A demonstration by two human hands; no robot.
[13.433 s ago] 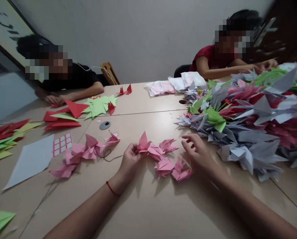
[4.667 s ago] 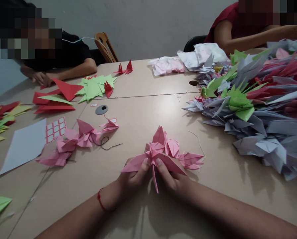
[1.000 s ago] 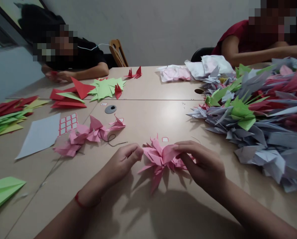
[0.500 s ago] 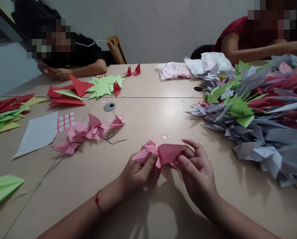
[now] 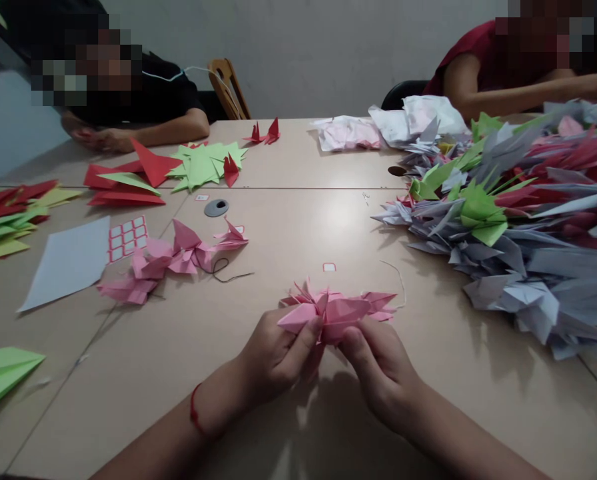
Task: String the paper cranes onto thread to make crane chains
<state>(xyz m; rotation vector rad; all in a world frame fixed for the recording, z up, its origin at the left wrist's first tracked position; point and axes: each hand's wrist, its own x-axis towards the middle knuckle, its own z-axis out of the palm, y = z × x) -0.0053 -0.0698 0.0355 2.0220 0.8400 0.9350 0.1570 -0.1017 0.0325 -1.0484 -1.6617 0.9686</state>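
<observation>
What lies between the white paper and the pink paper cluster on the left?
A red-bordered label sheet, by the far part of the white paper; head view.

Three small red folded-paper cranes [image 5: 231,171] can be counted, with three whitish crinkled packets [image 5: 346,133], three loose red-bordered white labels [image 5: 329,267], two clusters of pink folded-paper pieces [image 5: 346,310], one plain white paper sheet [image 5: 66,262], one round grey cable-hole cover [image 5: 212,209] and one brown wooden chair [image 5: 224,79].

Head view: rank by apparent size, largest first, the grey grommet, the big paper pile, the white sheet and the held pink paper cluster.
Paper pile
White sheet and pink paper cluster: too alike to rank, cluster partly hidden
Grey grommet
</observation>
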